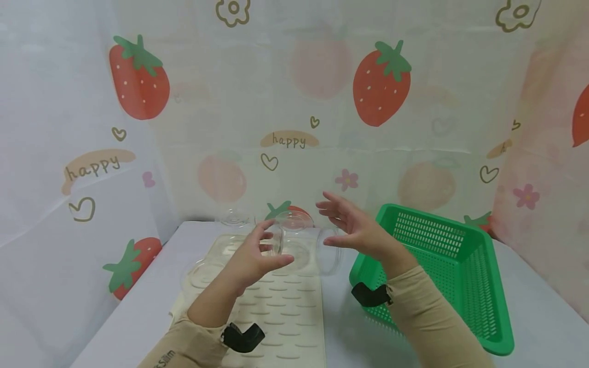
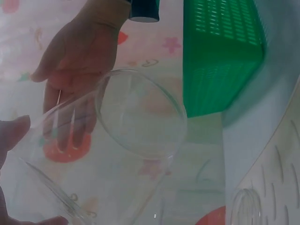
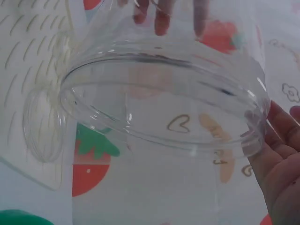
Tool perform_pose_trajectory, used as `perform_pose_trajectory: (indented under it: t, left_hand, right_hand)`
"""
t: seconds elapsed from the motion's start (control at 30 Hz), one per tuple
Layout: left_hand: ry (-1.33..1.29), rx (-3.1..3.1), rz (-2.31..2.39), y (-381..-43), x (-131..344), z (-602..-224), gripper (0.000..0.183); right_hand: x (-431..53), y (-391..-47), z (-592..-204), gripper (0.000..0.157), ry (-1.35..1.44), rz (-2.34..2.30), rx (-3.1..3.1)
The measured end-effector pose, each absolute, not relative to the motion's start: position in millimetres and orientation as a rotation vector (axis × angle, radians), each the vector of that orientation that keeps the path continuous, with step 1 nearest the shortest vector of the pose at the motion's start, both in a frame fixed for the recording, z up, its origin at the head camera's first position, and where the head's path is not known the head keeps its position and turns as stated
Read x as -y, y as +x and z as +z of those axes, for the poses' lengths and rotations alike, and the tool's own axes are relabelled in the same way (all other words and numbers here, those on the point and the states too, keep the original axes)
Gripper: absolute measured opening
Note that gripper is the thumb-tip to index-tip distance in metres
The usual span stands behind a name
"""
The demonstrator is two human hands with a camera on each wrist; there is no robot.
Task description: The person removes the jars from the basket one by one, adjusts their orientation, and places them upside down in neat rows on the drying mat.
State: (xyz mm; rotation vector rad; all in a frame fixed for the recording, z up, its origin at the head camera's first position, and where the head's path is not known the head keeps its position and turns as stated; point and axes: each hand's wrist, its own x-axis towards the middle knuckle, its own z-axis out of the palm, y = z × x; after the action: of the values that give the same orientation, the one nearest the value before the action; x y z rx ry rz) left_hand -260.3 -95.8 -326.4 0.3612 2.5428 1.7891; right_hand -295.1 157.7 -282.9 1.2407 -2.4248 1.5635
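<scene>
A large clear jar [image 1: 301, 248] lies sideways between the two hands, above the cream mat [image 1: 285, 327]. My left hand [image 1: 250, 260] grips its left end, thumb below and fingers around the far side. In the left wrist view the thumb is at one edge of the clear wall [image 2: 136, 112]. My right hand [image 1: 356, 232] is spread with straight fingers, its thumb close to the jar's right end. The right wrist view has that hand [image 3: 283, 161] beside the thick round end [image 3: 164, 140], with left-hand fingers [image 3: 161, 21] seen through the plastic.
A green perforated basket [image 1: 499, 306] stands on the white table at the right, partly behind the right forearm. Clear round pieces [image 1: 202, 276] rest on the mat's left side. Another clear round thing [image 1: 234, 217] is at the back, before the strawberry-print cloth [image 1: 294, 168].
</scene>
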Motion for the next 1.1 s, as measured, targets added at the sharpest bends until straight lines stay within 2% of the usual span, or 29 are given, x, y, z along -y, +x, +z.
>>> perform_pose_trajectory:
  t: [0.2, 0.6, 0.83, 1.1]
  left_hand:
    - [0.428, -2.693, 1.645, -258.6, 92.2, -324.6, 0.092]
    - [0.523, -2.761, 1.543, -255.1, 90.2, -319.8, 0.092]
    - [0.595, -2.783, 1.484, -253.5, 88.5, -320.0, 0.092]
    - [0.701, -2.726, 1.516, -253.9, 88.1, -322.1, 0.091]
  right_hand:
    - [-146.3, -294.5, -291.5, 0.089, 1.252, 1.414, 2.543]
    - [-136.8, -292.2, -305.6, 0.089, 1.286, 1.361, 2.654]
    - [-135.5, -288.4, -313.1, 0.091, 1.19, 1.186, 2.873]
    - [-135.1, -289.3, -316.6, 0.081, 1.227, 1.188, 2.866]
